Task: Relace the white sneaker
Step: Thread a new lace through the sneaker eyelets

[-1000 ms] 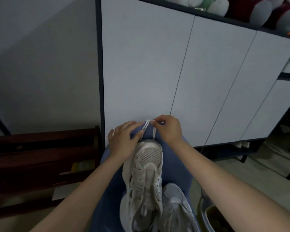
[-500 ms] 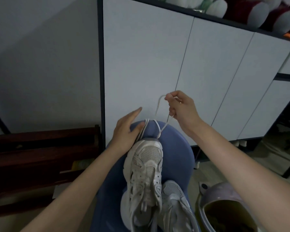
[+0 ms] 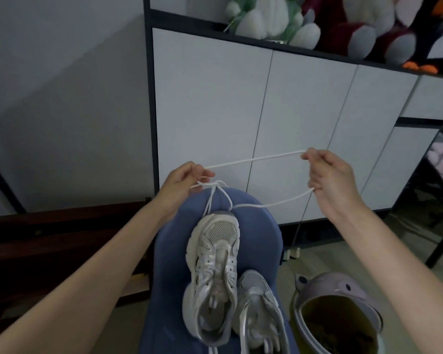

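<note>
A white sneaker point(image 3: 214, 267) lies on a blue cushioned seat point(image 3: 164, 272), toe pointing away from me, its eyelets without lace. A white shoelace point(image 3: 253, 159) is stretched in the air beyond the toe. My left hand point(image 3: 183, 181) pinches the lace at the left, where several strands bunch and cross. My right hand point(image 3: 330, 175) grips the lace at the right; one strand runs straight across to the left hand, another sags back toward the toe. A second sneaker point(image 3: 260, 312) lies beside the first, to its right.
A white cabinet point(image 3: 292, 129) with dark framing stands right behind the hands, plush toys point(image 3: 274, 19) on top of it. A purple bin point(image 3: 335, 315) sits on the floor at lower right. Dark wooden boards point(image 3: 62, 241) lie at left.
My right hand has pulled the lace out far to the right and my left hand has lifted off the toe, now pinching the lace. The lace is stretched between them.
</note>
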